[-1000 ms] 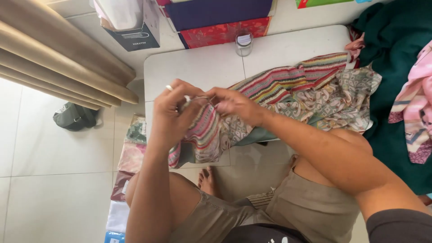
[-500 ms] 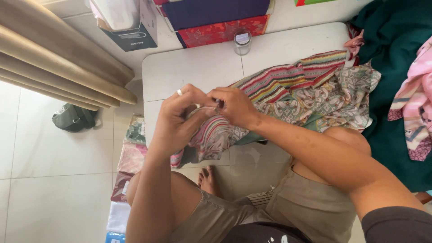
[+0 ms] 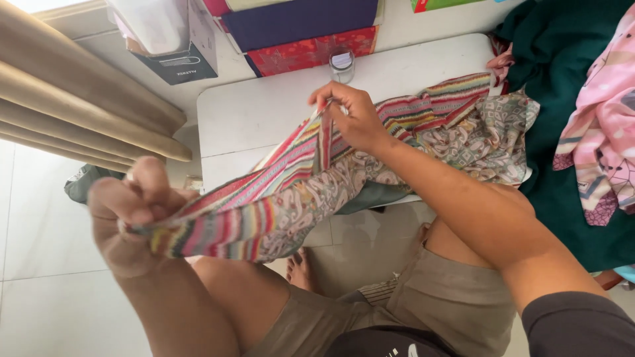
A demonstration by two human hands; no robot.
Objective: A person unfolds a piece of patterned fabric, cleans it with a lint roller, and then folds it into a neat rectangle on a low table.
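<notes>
Between the left hand [image 3: 132, 211], fisted on one end, and the right hand [image 3: 350, 116], pinching an edge, the striped patterned cloth [image 3: 264, 198] is stretched taut, its remainder apparently unhandled, heaped beyond the right hand on the desk [image 3: 258, 109].

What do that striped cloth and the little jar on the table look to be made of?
Striped cloth: thin woven fabric, matte; it drapes and creases between the left hand and right hand. Jar: clear glass or plastic, see-through and glossy.
</notes>
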